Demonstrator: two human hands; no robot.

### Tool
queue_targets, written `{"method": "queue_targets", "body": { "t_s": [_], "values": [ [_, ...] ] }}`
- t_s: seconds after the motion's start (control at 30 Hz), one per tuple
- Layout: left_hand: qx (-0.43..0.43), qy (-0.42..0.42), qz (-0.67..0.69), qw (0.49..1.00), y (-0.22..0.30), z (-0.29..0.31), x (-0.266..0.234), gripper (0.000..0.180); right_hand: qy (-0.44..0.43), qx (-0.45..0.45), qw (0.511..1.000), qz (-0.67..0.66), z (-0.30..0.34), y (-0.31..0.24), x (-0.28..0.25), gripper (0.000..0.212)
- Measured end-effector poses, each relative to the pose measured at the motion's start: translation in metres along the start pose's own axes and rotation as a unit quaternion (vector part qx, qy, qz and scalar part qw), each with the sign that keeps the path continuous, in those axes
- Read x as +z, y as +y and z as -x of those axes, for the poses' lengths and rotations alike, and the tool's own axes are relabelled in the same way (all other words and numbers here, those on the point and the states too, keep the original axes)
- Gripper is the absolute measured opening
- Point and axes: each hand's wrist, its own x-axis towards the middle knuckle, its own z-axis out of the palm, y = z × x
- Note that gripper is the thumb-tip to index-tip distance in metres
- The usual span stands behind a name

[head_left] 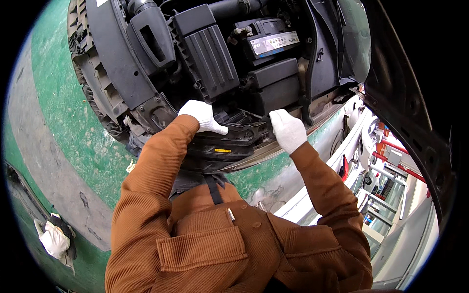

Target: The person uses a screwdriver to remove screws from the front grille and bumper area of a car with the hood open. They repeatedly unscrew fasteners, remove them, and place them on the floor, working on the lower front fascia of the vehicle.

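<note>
Both my hands wear white knit gloves at the near edge of a car's engine bay. My left hand (201, 116) rests on the dark front-edge trim below the ribbed black air filter box (211, 58). Its thumb is stretched to the right, and the other fingers are partly hidden. To the right, my right hand (288, 131) is closed, its fingers curled at the bay's edge. A thin metal rod (250, 113), tool-like, runs from its fingertips toward the black headlight housing (229, 134) and nearby parts. The grip itself is hidden inside the glove.
Behind my right hand stand a black box-shaped cover (276, 83) and a battery (273, 41). A raised hood (410, 97) arches along the right. White gloves or rags (54, 240) lie at the lower left on the green floor (73, 146).
</note>
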Motion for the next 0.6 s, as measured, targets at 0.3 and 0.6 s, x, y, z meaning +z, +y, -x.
{"method": "queue_targets", "body": {
  "t_s": [0.3,0.6],
  "values": [
    [0.001,0.013,0.004,1.000,-0.002,0.000,0.002,0.102,0.036,0.037,0.993,-0.111,-0.006,-0.017,-0.017,0.033],
    [0.006,0.003,-0.004,1.000,-0.003,-0.001,0.001,0.105,0.015,0.188,0.936,-0.296,-0.012,-0.025,-0.027,0.041]
  ]
}}
